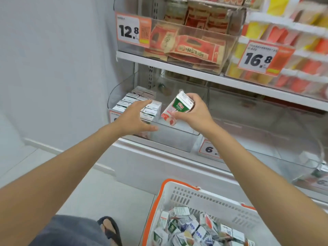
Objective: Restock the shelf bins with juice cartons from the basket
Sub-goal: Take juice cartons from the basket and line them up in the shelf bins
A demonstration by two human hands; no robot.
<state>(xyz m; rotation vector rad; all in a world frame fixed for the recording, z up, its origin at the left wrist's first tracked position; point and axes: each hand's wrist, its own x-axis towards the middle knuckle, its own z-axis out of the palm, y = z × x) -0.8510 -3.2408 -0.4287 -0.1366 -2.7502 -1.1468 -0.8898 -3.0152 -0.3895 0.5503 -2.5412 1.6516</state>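
Observation:
My right hand [192, 113] grips a white and green juice carton [174, 108], tilted, just above the front wall of the clear shelf bin [174, 137]. My left hand [134, 118] hovers with its fingers spread over the rows of cartons [136, 103] standing in the left part of that bin; whether it touches them is unclear. The white basket with orange trim [179, 197] sits at the bottom, holding several loose cartons [191, 228].
Upper shelf bins hold brown and red packets [191, 48] and yellow and orange packs [284, 55], with price tags 12.8 and 16.8. A second clear bin [266, 139] lies to the right. A grey wall stands left. My sandalled foot [110, 229] is beside the basket.

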